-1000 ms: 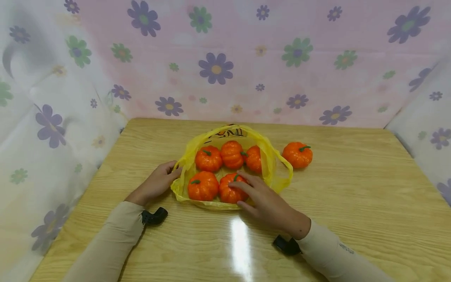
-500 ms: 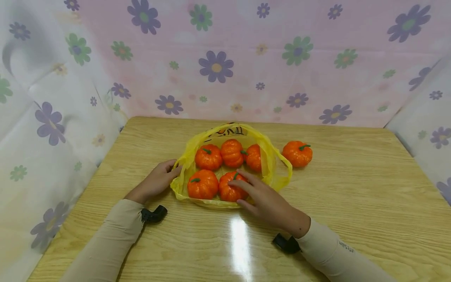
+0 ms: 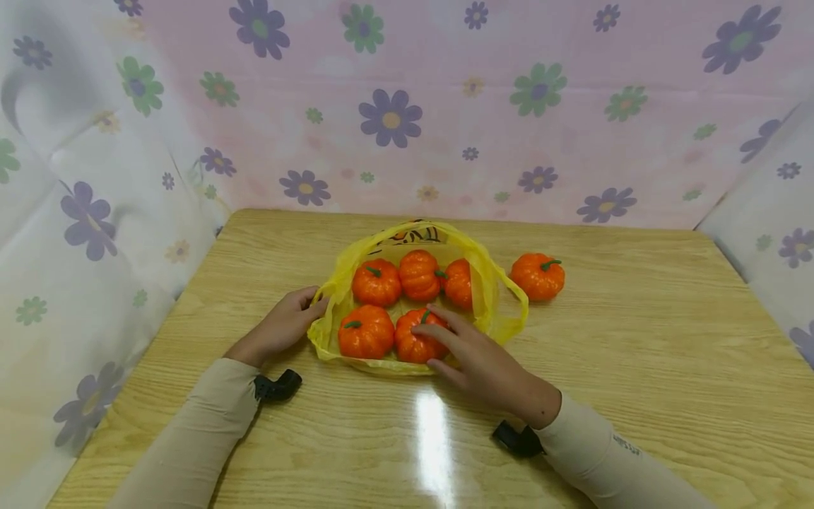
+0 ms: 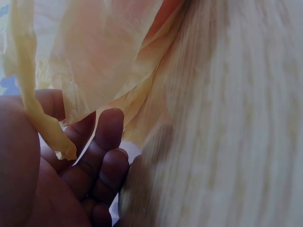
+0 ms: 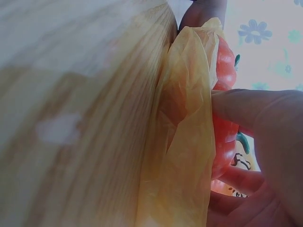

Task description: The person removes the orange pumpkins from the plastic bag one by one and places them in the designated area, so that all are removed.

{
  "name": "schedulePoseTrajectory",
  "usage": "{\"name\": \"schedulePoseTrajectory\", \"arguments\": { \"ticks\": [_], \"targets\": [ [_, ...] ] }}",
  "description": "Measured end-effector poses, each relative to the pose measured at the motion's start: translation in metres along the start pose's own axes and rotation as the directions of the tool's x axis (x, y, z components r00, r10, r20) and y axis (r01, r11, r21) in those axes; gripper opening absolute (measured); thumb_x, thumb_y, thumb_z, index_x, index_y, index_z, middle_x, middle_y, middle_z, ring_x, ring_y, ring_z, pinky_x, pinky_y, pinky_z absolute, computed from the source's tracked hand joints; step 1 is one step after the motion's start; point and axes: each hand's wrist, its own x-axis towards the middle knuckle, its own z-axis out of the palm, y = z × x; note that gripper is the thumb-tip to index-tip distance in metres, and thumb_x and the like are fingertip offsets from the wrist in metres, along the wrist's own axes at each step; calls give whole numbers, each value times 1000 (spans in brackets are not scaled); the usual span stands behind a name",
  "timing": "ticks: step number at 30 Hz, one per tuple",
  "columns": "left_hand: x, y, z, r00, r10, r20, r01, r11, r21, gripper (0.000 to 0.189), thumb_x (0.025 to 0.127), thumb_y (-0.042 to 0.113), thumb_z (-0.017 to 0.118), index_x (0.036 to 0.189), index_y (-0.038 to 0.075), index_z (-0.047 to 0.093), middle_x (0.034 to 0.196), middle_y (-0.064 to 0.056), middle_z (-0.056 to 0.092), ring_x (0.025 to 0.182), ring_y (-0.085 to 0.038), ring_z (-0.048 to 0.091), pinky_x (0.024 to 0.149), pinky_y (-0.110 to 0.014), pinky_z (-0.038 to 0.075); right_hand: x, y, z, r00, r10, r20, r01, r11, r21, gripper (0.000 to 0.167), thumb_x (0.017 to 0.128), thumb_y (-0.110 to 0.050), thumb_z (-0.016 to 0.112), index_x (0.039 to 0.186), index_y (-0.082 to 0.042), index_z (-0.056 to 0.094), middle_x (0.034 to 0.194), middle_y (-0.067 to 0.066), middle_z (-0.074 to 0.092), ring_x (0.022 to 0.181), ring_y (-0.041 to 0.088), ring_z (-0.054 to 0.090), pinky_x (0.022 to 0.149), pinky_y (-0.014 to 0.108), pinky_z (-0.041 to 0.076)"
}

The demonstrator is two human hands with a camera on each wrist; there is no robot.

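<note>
A yellow plastic bag [image 3: 346,265] lies with its wide mouth facing me, several orange pumpkins inside. At its left edge my left hand [image 3: 282,325] holds the rim and handle, and the handle strap [image 4: 45,123] passes between thumb and fingers in the left wrist view. My right hand [image 3: 486,367] reaches into the mouth and grips the front right pumpkin [image 3: 413,343], fingers over its top by the green stem and thumb on the near side. Beside it sits the front left pumpkin [image 3: 365,334]. In the right wrist view, bag film [image 5: 184,142] stands in front of the pumpkins.
Another pumpkin [image 3: 537,277] sits on the wooden table [image 3: 636,339], just right of the bag. Three pumpkins, one of them the back middle pumpkin [image 3: 418,274], line the rear of the bag. Flowered cloth [image 3: 445,155] encloses the table at the back and sides.
Both hands, the bag and the pumpkins keep their places. The whole head view has shifted very slightly.
</note>
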Motion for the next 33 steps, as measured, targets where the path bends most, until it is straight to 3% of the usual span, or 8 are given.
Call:
{"name": "schedulePoseTrajectory", "arguments": {
  "ticks": [15, 33],
  "targets": [
    [0, -3, -1, 1000, 8, 23, -8, 1000, -16, 37, 108, 38, 44, 124, 8, 59, 109, -11, 65, 93, -17, 66, 80, -29, 54, -1, -1, 0, 1000, -8, 0, 8, 1000, 4, 51, 93, -19, 74, 139, -22, 55, 154, 18, 41, 135, 36, 50, 96, 44, 54],
    [1, -3, 0, 1000, 5, 6, -5, 1000, 9, 35, 108, 36, 46, 120, 7, 60, 102, -10, 63, 90, -18, 64, 78, -29, 53, 1, -1, 1, 999, -30, -15, 30, 1000, 0, 51, 91, -17, 76, 138, -22, 56, 153, 19, 42, 135, 36, 50, 98, 44, 53]
  ]
}}
